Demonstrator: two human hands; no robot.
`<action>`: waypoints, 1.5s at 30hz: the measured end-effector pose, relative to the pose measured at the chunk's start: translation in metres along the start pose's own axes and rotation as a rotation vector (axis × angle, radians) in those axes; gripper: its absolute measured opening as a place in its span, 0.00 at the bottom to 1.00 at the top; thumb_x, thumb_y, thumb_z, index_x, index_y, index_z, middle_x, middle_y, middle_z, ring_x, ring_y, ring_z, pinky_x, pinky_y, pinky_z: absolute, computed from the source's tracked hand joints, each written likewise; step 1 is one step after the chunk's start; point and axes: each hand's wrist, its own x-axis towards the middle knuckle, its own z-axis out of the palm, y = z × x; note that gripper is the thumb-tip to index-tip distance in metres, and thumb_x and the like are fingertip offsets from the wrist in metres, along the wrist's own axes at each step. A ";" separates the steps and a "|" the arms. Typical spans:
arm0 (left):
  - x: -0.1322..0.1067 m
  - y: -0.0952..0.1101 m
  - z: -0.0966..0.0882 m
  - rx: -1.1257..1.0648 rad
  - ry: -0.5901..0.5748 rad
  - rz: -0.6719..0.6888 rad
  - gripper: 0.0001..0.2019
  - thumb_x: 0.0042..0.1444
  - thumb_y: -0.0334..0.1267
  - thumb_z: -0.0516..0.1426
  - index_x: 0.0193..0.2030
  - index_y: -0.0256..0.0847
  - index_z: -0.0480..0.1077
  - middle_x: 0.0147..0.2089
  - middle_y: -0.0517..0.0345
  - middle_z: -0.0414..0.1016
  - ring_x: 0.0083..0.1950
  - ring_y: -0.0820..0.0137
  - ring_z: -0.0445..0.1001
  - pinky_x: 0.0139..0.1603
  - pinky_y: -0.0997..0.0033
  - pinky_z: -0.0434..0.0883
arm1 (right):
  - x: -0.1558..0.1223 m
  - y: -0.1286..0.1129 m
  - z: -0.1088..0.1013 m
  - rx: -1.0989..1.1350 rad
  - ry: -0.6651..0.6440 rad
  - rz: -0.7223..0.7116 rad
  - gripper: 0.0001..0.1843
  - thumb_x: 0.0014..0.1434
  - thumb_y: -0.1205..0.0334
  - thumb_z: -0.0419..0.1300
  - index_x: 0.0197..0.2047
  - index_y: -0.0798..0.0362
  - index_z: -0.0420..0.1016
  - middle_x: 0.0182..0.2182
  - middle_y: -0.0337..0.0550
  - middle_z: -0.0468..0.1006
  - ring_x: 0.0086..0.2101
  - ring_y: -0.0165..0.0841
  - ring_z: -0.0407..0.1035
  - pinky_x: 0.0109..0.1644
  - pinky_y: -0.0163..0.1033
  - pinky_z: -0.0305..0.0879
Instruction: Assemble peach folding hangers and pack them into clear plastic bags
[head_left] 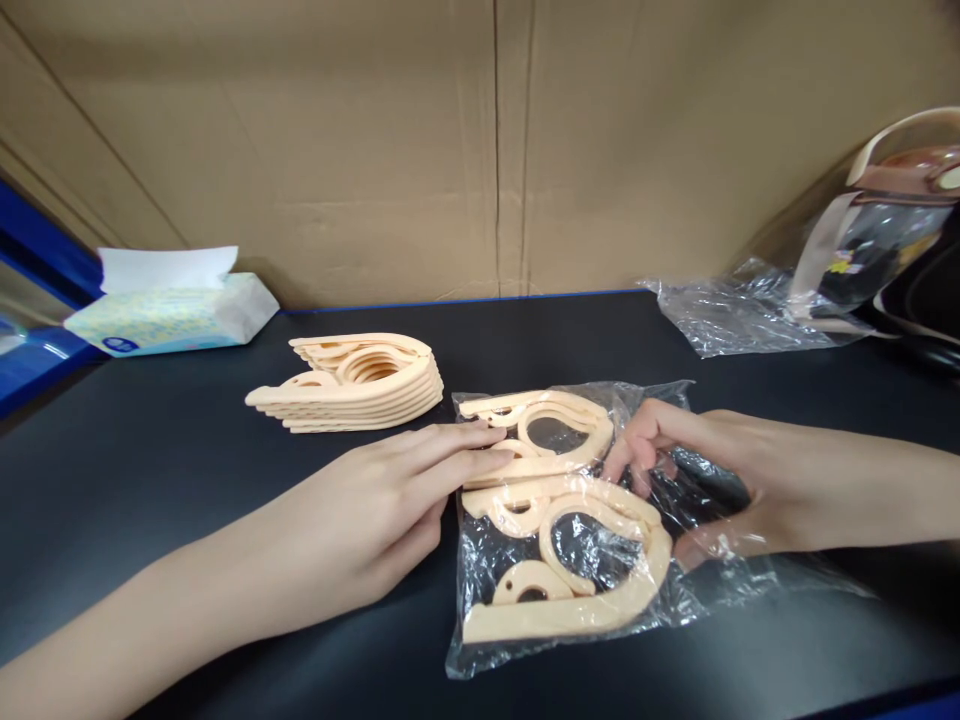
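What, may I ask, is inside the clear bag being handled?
At least two folded cream hangers; the left hand hides part of the farther one. Their undersides are hidden.

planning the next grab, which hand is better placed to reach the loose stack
Probably the left hand: it rests on the bag at the side nearer the stack. The right hand is at the bag's right end, farther from it.

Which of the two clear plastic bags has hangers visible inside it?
The bag between the left hand and right hand: hangers show through it. The other bag, beside the bottle, shows none.
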 end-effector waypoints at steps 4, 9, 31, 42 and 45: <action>-0.003 0.008 -0.008 -0.045 -0.051 -0.036 0.33 0.65 0.30 0.53 0.76 0.53 0.57 0.78 0.60 0.63 0.76 0.62 0.65 0.76 0.60 0.65 | 0.002 -0.005 0.000 0.015 -0.135 0.024 0.24 0.54 0.51 0.74 0.50 0.43 0.71 0.48 0.38 0.81 0.46 0.42 0.77 0.46 0.44 0.74; -0.002 0.012 -0.007 -0.085 -0.055 -0.067 0.35 0.64 0.35 0.58 0.77 0.53 0.56 0.79 0.58 0.62 0.77 0.57 0.64 0.76 0.57 0.66 | 0.003 -0.017 0.008 -0.100 -0.059 -0.007 0.26 0.51 0.55 0.73 0.49 0.44 0.69 0.45 0.38 0.81 0.37 0.39 0.76 0.38 0.41 0.69; -0.002 0.021 -0.001 -0.097 -0.050 -0.024 0.51 0.55 0.37 0.64 0.80 0.59 0.42 0.82 0.57 0.54 0.81 0.51 0.54 0.79 0.45 0.58 | 0.003 -0.009 0.002 0.258 0.060 0.000 0.20 0.62 0.53 0.68 0.39 0.45 0.58 0.27 0.32 0.79 0.28 0.32 0.72 0.30 0.37 0.63; 0.000 0.019 -0.002 -0.096 -0.024 0.011 0.44 0.60 0.37 0.62 0.79 0.52 0.47 0.80 0.53 0.57 0.80 0.55 0.58 0.79 0.52 0.61 | -0.002 -0.005 0.002 0.070 -0.195 -0.018 0.16 0.69 0.51 0.60 0.33 0.51 0.74 0.27 0.37 0.75 0.28 0.31 0.69 0.33 0.37 0.62; 0.001 0.020 0.000 -0.109 -0.009 -0.009 0.45 0.57 0.36 0.63 0.79 0.51 0.49 0.80 0.53 0.58 0.79 0.54 0.59 0.79 0.52 0.61 | 0.001 -0.012 0.009 -0.093 -0.181 -0.061 0.17 0.63 0.53 0.68 0.28 0.51 0.69 0.23 0.32 0.68 0.24 0.27 0.61 0.29 0.36 0.54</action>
